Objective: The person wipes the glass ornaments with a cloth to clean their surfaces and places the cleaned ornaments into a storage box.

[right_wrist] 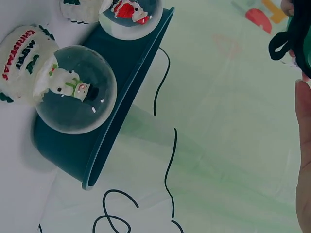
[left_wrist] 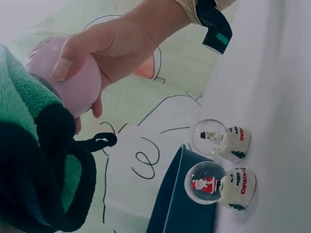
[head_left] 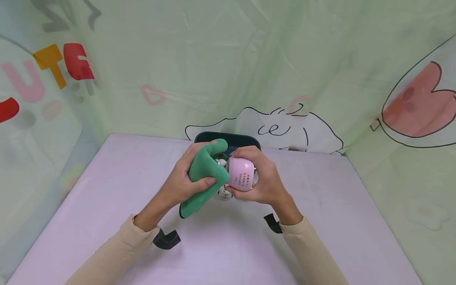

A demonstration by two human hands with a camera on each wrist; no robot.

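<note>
My left hand (head_left: 183, 182) grips a green cloth (head_left: 204, 170) with dark edging and a dark hanging loop (left_wrist: 104, 140). The fabric is bunched against one end of a pink snow globe (head_left: 241, 174), mostly covering that end. Fingers and thumb of my right hand (head_left: 263, 178) are curled round its rounded pink base, which bears small printed text. Below the hands, two white-based snow globes stand on the table: one with a snowman (right_wrist: 68, 85), the other with a red-suited figure (left_wrist: 205, 184).
A dark teal bin (head_left: 228, 138) stands at the back of the table, behind the two standing globes. The table has a pale lilac cover (head_left: 231, 245). Printed curtains (head_left: 199, 71) hang at the back and sides. Dark straps (head_left: 166, 239) are at both wrists.
</note>
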